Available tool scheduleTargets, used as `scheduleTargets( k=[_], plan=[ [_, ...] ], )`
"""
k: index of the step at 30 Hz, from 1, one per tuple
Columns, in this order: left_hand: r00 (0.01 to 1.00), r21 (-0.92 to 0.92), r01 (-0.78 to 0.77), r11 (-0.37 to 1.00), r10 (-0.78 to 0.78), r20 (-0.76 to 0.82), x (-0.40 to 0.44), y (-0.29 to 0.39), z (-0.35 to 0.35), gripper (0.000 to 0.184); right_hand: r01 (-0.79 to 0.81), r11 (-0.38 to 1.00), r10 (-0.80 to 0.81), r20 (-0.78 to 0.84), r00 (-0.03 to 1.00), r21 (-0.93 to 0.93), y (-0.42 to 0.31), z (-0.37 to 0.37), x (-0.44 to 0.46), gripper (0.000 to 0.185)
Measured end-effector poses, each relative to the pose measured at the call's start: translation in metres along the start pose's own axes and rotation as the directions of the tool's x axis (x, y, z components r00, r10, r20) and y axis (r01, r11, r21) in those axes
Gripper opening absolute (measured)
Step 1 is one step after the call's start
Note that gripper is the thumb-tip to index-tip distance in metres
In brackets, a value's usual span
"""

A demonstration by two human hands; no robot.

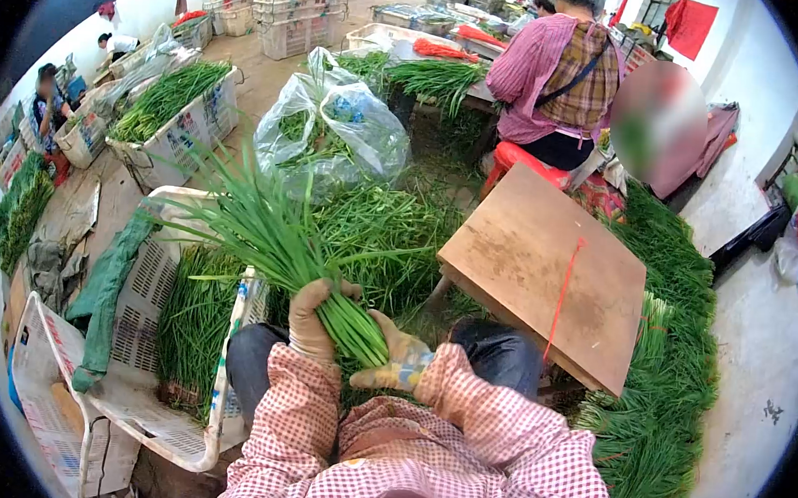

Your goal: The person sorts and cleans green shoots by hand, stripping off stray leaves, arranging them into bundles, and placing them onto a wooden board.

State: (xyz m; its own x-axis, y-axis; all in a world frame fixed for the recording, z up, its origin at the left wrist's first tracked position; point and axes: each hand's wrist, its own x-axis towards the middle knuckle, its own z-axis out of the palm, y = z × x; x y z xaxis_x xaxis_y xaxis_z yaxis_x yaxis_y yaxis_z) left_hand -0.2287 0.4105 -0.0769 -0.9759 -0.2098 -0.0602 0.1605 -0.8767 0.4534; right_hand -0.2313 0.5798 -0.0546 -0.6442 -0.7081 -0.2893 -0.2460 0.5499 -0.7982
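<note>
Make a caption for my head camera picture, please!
Gloved left hand grips a bunch of green stalks, right hand at its lower end, between a white crate and a brown board.

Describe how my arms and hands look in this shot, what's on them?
Both arms are in long, loose sleeves in a small red-and-white check. The left hand wears what looks like a plain tan glove; the right hand has a similar one, with blue and yellow patches toward the wrist.

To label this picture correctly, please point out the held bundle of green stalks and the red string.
Bundle of green stalks [285, 252]: head view, middle of the stalks.
Red string [563, 302]: head view, middle stretch.
</note>
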Motion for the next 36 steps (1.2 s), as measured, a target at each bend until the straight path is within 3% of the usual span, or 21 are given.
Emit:
scheduleTargets(
  k=[1,5,6,9,13,14,15,17,18,19,20,21,23,24,25,27,29,30,31,34,36],
  plan=[
    [0.999,0.091,-0.018,0.996,0.022,-0.041,-0.001,-0.002,0.003,0.033,0.034,0.997,-0.027,-0.096,0.995,0.070,0.011,0.010,0.005,0.106],
    [0.989,-0.052,0.126,0.991,-0.130,-0.077,0.001,-0.017,0.001,0.033,0.174,0.938,-0.077,-0.309,0.948,0.299,0.069,0.056,0.030,0.090],
    [0.983,-0.136,0.180,0.974,-0.184,-0.013,0.003,-0.019,0.005,0.033,0.283,0.928,-0.200,-0.317,0.927,0.242,0.097,0.067,0.048,0.076],
    [0.990,-0.234,0.138,0.962,-0.130,0.050,0.016,-0.025,0.013,0.037,0.280,0.925,-0.196,-0.310,0.930,0.258,0.097,0.048,0.052,0.064],
    [0.997,-0.158,0.057,0.986,-0.046,0.069,0.031,-0.009,0.041,0.048,0.224,0.926,-0.127,-0.306,0.943,0.305,0.020,-0.012,0.026,0.051],
    [0.983,-0.139,0.060,0.988,-0.035,0.178,0.036,-0.009,0.033,0.063,0.442,0.880,-0.381,-0.300,0.875,0.173,-0.010,-0.037,0.031,0.048],
    [0.983,-0.143,0.062,0.988,-0.035,0.180,0.039,-0.013,0.025,0.063,0.208,0.977,-0.193,-0.219,0.956,0.047,-0.004,-0.054,0.031,0.049],
    [0.995,-0.260,0.081,0.962,-0.063,0.077,0.040,-0.029,0.003,0.077,0.177,0.979,-0.200,-0.328,0.923,-0.098,0.014,-0.072,0.057,0.050],
    [0.982,-0.305,0.159,0.939,-0.181,-0.046,0.039,-0.051,-0.019,0.062,-0.016,0.987,-0.027,-0.262,0.965,-0.159,0.004,-0.083,0.073,0.049],
    [0.923,-0.316,0.350,0.882,-0.383,-0.047,0.038,-0.074,-0.046,0.060,-0.211,0.950,0.165,-0.203,0.965,-0.229,-0.007,-0.096,0.088,0.048],
    [0.777,-0.284,0.542,0.791,-0.600,-0.190,0.026,-0.097,-0.061,0.061,-0.412,0.812,0.413,-0.093,0.906,-0.413,-0.013,-0.106,0.104,0.047],
    [0.652,-0.267,0.718,0.643,-0.755,-0.063,0.020,-0.111,-0.067,0.062,-0.527,0.607,0.632,-0.040,0.774,-0.595,-0.013,-0.110,0.122,0.048],
    [0.630,-0.240,0.775,0.585,-0.745,0.219,0.006,-0.105,-0.038,0.062,-0.429,0.643,0.551,-0.007,0.835,-0.634,0.059,-0.099,0.171,0.039],
    [0.630,-0.253,0.775,0.579,-0.744,0.223,0.008,-0.107,-0.038,0.062,-0.334,0.667,0.412,-0.044,0.910,-0.666,0.055,-0.092,0.168,0.037],
    [0.680,-0.256,0.732,0.631,-0.693,0.238,0.014,-0.106,-0.039,0.062,-0.309,0.644,0.448,0.018,0.894,-0.700,0.028,-0.090,0.160,0.036],
    [0.764,-0.336,0.645,0.687,-0.600,0.239,0.023,-0.098,-0.037,0.059,-0.218,0.751,0.292,0.018,0.956,-0.623,0.038,-0.079,0.138,0.037],
    [0.839,-0.471,0.543,0.695,-0.475,0.266,0.031,-0.096,-0.034,0.057,-0.254,0.687,0.387,0.048,0.921,-0.681,-0.001,-0.077,0.100,0.038],
    [0.914,-0.467,0.404,0.786,-0.368,0.171,0.030,-0.094,-0.038,0.054,-0.222,0.756,0.302,0.026,0.953,-0.616,0.022,-0.070,0.081,0.038],
    [0.930,-0.501,0.347,0.793,-0.362,0.071,0.028,-0.088,-0.036,0.050,-0.185,0.818,0.218,-0.004,0.976,-0.545,0.046,-0.066,0.058,0.038],
    [0.916,-0.465,0.392,0.793,-0.381,0.123,0.021,-0.091,-0.031,0.049,-0.115,0.844,0.191,0.093,0.977,-0.525,0.040,-0.083,-0.008,0.042],
    [0.968,-0.399,0.250,0.882,-0.211,0.139,0.021,-0.098,-0.032,0.047,-0.157,0.896,0.226,0.120,0.967,-0.415,0.060,-0.095,-0.049,0.052]
  ],
)
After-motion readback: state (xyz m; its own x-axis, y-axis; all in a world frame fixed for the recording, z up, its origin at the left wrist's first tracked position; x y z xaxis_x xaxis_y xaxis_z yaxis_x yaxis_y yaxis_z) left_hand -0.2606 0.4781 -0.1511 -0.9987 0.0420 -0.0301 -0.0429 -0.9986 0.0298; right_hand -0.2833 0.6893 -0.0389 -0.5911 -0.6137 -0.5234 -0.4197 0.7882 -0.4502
